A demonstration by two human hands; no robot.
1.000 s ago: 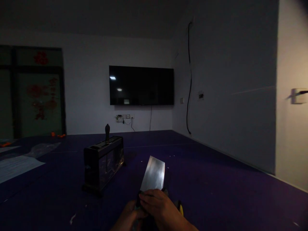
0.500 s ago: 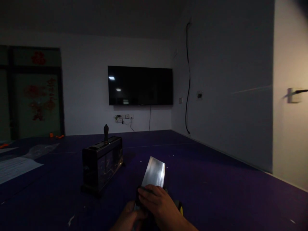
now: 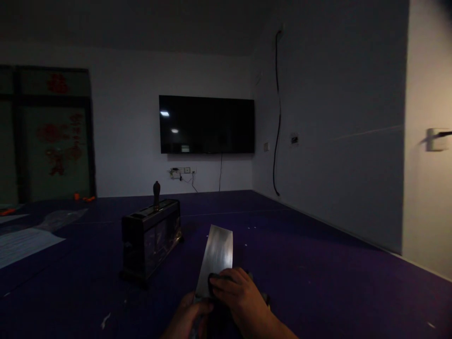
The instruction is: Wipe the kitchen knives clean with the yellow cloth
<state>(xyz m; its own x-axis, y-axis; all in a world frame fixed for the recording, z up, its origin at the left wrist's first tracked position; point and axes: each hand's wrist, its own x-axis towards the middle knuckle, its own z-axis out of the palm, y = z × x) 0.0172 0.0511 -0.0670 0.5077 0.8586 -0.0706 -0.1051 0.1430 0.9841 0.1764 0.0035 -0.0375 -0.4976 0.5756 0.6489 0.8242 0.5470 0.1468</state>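
Observation:
A broad shiny cleaver blade points away from me, low in the middle of the view. My right hand lies over the near end of the blade, fingers curled on a dark object I cannot make out. Just below it, my left hand is closed around the knife's lower part, mostly hidden. A dark knife block with one handle sticking up stands on the purple floor, ahead and to the left of the blade.
The room is dim. Purple carpet covers the floor. A black television hangs on the far wall above sockets and cables. White sheets lie at the left. A dark glass door is at the far left.
The blade has swung slightly left and now stands steeper and longer in view. My right hand has slid a little further up onto it. The yellow item under my hands no longer shows.

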